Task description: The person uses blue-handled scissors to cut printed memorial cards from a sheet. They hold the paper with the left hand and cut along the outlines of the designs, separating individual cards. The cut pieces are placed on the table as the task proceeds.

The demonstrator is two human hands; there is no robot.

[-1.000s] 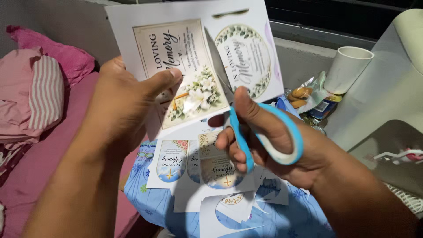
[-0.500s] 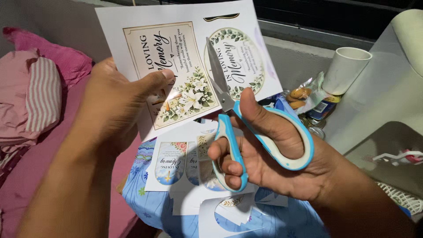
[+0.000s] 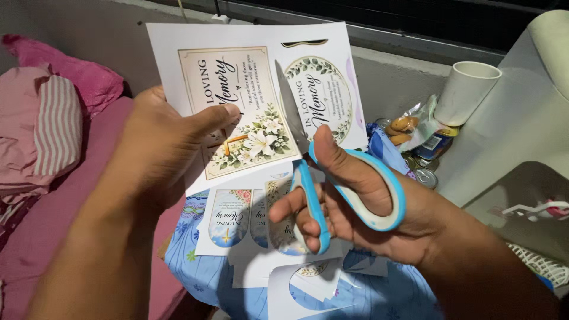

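Observation:
My left hand point(image 3: 157, 148) holds up a white printed sheet point(image 3: 255, 41) by its lower left, thumb pressed on a rectangular card design with white lilies point(image 3: 243, 112). A round leafy design point(image 3: 323, 98) sits to its right on the same sheet. My right hand point(image 3: 349, 204) grips blue-and-white scissors point(image 3: 308, 178), blades open and pointing up into the sheet between the two designs.
Below lie printed sheets with arch-shaped designs point(image 3: 237, 216) and paper offcuts point(image 3: 308, 284) on a blue floral cloth point(image 3: 207, 266). A white cup point(image 3: 471, 92), snack packets point(image 3: 409, 127) and tins point(image 3: 424, 175) stand at the right beside a white plastic chair point(image 3: 521, 118). Pink bedding point(image 3: 41, 124) lies at the left.
The scissors went from shut in the cut to open, blades spread between the two designs. The sheet shifted slightly, and my right hand moved a little lower.

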